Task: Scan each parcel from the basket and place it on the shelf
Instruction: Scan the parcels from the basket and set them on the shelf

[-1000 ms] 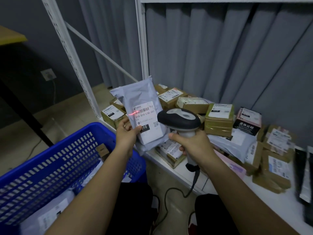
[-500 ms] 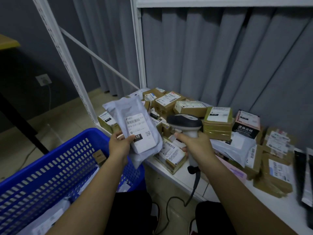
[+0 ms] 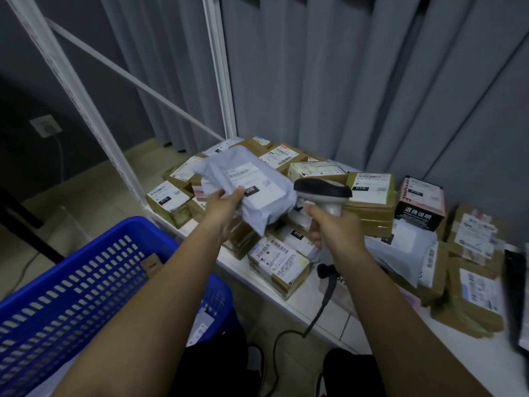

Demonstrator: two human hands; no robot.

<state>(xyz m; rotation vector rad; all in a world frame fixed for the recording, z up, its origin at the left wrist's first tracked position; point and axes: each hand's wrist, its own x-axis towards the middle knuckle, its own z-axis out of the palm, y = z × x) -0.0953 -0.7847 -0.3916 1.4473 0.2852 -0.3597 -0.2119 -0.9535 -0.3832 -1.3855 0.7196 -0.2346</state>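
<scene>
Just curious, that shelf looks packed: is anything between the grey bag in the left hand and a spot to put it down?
The grey bag hangs over piled boxes covering that shelf end; only the front edge is bare.

White shelf board (image 3: 323, 316) in front of me: crowded with brown cardboard parcels (image 3: 369, 207), white labels up (several marked 010). Black-and-pink box (image 3: 420, 204) stands among them, white poly bag (image 3: 400, 253) just below it. Tiled floor (image 3: 86, 202) carries blue basket (image 3: 71, 285) at my left.
</scene>
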